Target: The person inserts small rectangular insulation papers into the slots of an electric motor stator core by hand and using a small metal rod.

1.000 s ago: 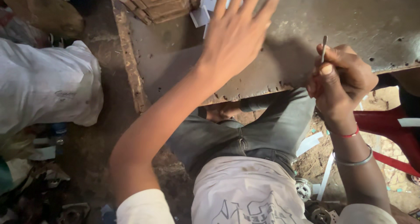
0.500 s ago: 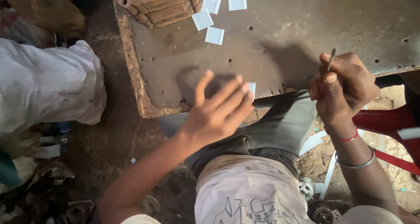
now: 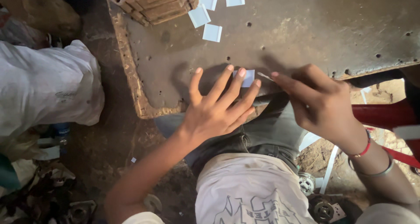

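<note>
L hand [image 3: 214,108] flat on the metal work plate [image 3: 306,27], fingers spread wide apart, palm down, gripping nothing. Its index/middle fingertips [image 3: 240,74] rest on the near edge of a small pale-blue rectangular slip [image 3: 248,78], pinning it to the plate. Slip lies just beyond the fingertips, away from the body, close to the plate's near edge. Long axis hard to call, slip half covered by fingers; looks roughly square-on to the plate edge.

R hand [image 3: 319,103] closed round a thin metal tool [image 3: 264,76], pinched betw. thumb and forefinger. Only the tip shows, the shaft is hidden in the fist. Tip points toward the L hand, sits just beside the slip's R edge; touching or a hair apart, can't tell. Tool axis runs approx. level, R to L, angled slightly down to the plate.

Nearer hand: both right at the slip. L is on it, R reaches it via the tool tip only.

Around: more pale-blue slips [image 3: 205,20] loose on the plate, well beyond the L fingertips, near a rusty slotted block [image 3: 153,3] at the plate's far L corner. Plate is pitted w/ small holes. White sack or cloth bundle [image 3: 43,88] well off to the L of the L forearm. Red plastic furniture [image 3: 385,116] just past the R wrist; red thread and metal bangle [image 3: 372,171] on that wrist.

Obstructions: none betw. tool tip and slip. L fingers cover the slip's near-L part, so only its R and far edges are open.
</note>
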